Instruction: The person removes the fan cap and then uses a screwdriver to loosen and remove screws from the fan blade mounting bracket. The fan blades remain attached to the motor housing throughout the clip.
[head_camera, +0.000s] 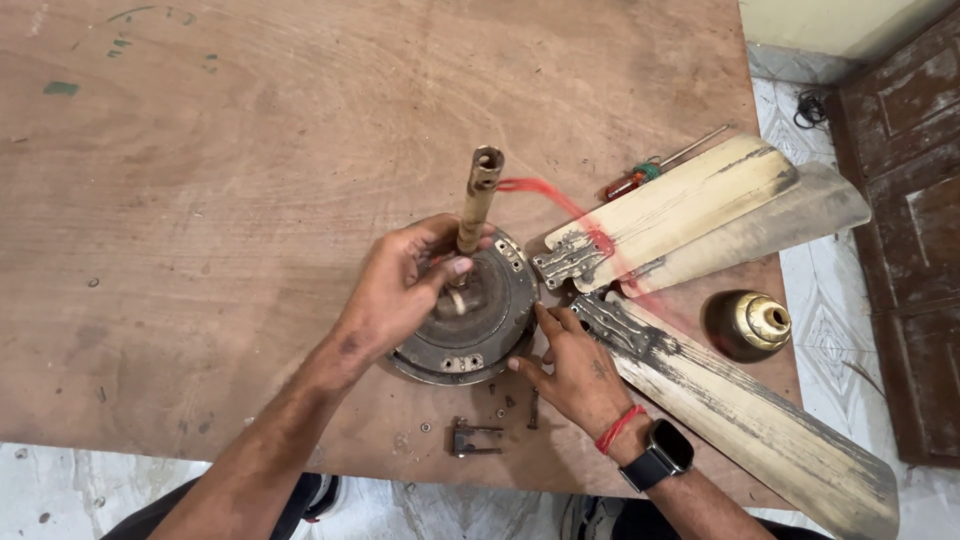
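Your left hand (400, 290) wraps its fingers around the base of the brass rod (476, 200) standing upright from the fan motor (478, 315), thumb pressed on the hub. Your right hand (575, 365) rests spread fingertips against the motor's rim. It sits on the wooden table (220, 180), beside three worn fan blades (680, 210), a brass canopy cup (752, 324), a screwdriver (650, 172) and loose screws (500, 405)
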